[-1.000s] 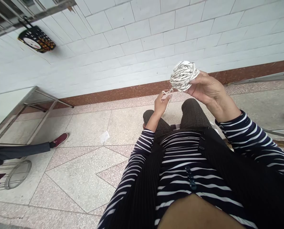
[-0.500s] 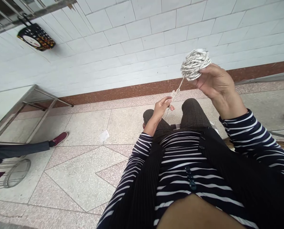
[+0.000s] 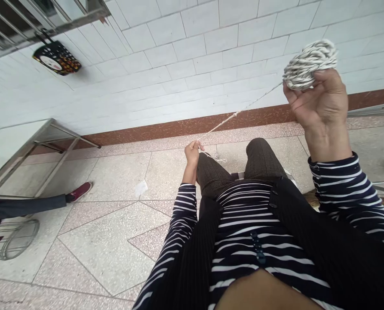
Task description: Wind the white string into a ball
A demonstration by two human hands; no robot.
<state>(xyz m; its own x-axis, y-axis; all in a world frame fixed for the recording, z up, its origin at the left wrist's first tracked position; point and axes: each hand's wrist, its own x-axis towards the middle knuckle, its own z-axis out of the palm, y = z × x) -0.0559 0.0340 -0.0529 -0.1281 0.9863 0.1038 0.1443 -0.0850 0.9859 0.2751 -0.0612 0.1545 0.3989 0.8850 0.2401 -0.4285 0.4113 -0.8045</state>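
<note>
A bundle of whitish twisted cord point(image 3: 309, 64) sits in my right hand point(image 3: 324, 94), raised at the upper right with the fingers closed around its lower side. From the bundle a single strand point(image 3: 235, 115) runs taut down and leftward, with a small knot near its middle. My left hand point(image 3: 192, 151) pinches this strand low, above my left knee. Past those fingers the loose end point(image 3: 222, 160) of the strand hangs in small curls over my thigh.
Ahead stands a white tiled wall point(image 3: 192, 56) with a brown base strip. On the left are a metal-framed table point(image 3: 50, 125), a wire stool point(image 3: 20, 239) and another person's leg and shoe point(image 3: 82, 190). A dark patterned bag point(image 3: 58, 58) hangs from window bars. White paper point(image 3: 141, 188) lies on the floor.
My right hand has moved up and right with the bundle, my left hand down and left. The strand between them is longer and has straightened from a slack, curled state.
</note>
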